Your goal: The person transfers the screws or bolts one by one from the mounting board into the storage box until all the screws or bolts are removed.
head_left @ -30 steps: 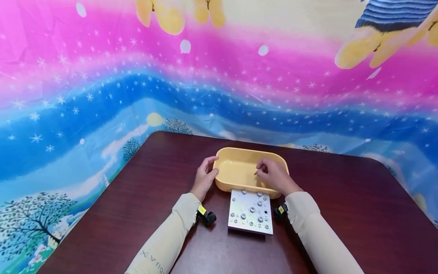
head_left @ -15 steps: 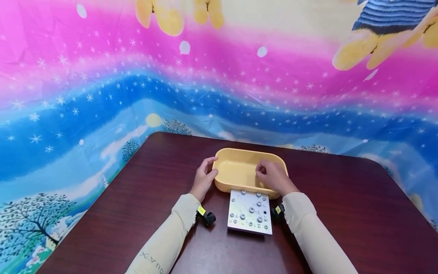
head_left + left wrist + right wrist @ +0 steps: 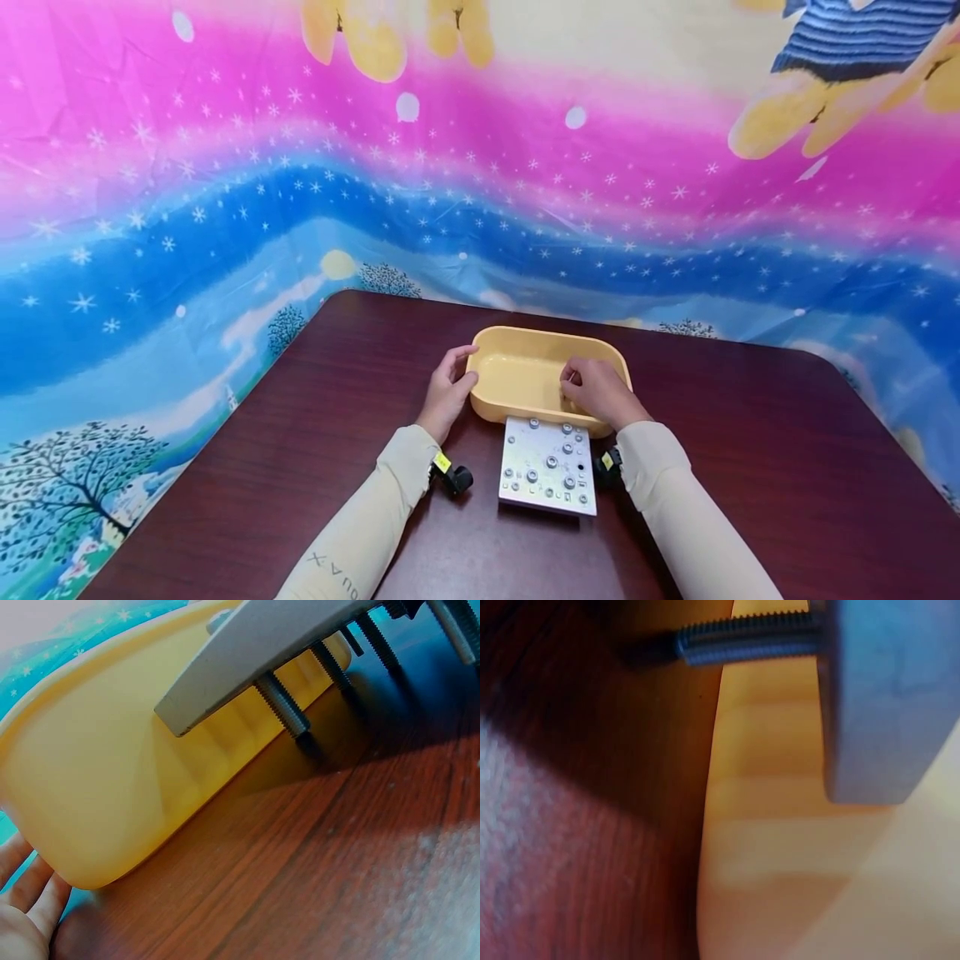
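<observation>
A yellow plastic basin point(image 3: 517, 379) stands on the table. My left hand point(image 3: 444, 392) touches its left end, with thumb and index finger apart near the rim; in the left wrist view the fingers point(image 3: 34, 889) lie against the outside corner. Over the basin's right part, my right hand point(image 3: 600, 390) reaches in with bent fingers. Whether anything is between those fingertips is hidden. Before the basin is a silver metal plate point(image 3: 543, 483) with several socket-head bolts and small holes. Threaded bolt ends point(image 3: 281, 705) stick out under the plate, holding it above the table.
Dark reddish-brown table point(image 3: 375, 350) lies under everything. A printed cloth point(image 3: 480, 192) hangs behind its far edge. Small black cameras sit at both wrists: the left camera point(image 3: 453, 477) and the right camera point(image 3: 609, 467) flank the plate.
A small thin dark piece seen at my right fingertips one second ago no longer shows. The right hand has shifted slightly left and down; my left hand stays at the basin's end.
</observation>
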{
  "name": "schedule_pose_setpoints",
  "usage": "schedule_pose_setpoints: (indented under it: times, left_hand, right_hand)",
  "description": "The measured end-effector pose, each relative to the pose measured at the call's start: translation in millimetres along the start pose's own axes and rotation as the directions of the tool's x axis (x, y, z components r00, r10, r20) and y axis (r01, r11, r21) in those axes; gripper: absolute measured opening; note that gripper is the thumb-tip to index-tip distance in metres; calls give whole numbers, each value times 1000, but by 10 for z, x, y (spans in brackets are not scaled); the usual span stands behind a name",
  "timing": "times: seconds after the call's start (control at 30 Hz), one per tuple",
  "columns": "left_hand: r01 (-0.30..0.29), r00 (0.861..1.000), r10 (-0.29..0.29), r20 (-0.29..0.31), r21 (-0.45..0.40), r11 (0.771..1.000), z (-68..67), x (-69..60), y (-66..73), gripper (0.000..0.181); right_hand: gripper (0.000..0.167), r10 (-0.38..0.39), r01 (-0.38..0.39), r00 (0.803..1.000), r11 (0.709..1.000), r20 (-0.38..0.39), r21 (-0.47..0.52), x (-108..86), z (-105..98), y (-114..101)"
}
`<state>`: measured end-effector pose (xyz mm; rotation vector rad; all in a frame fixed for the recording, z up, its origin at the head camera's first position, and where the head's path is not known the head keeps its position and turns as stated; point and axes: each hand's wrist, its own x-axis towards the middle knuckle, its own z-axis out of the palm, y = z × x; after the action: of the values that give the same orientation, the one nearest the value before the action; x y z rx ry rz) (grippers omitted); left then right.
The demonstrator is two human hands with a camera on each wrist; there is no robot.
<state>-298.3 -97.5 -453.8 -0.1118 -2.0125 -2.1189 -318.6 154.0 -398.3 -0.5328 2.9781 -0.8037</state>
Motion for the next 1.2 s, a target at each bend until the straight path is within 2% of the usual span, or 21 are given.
schedule_pose_setpoints:
  times: [0.33, 0.8, 1.03, 1.2]
  left_hand:
    - [21, 1000, -21, 1, 17, 1000, 1, -8, -10, 42]
    - [1, 1000, -1, -8, 21, 1000, 7, 11, 10, 40]
    - [31, 1000, -31, -2, 18, 999, 5, -15, 27, 40]
    - [27, 1000, -27, 11, 5, 1000, 4, -20, 35, 42]
  right_hand:
    - [10, 19, -19, 1000, 1000, 18, 1, -15, 14, 3]
    - [9, 28, -28, 1000, 1000, 7, -5, -12, -3, -13]
    - [10, 29, -29, 1000, 1000, -3, -4, -6, 10, 0]
    - [10, 36, -36, 999, 999, -8, 8, -4, 17, 6]
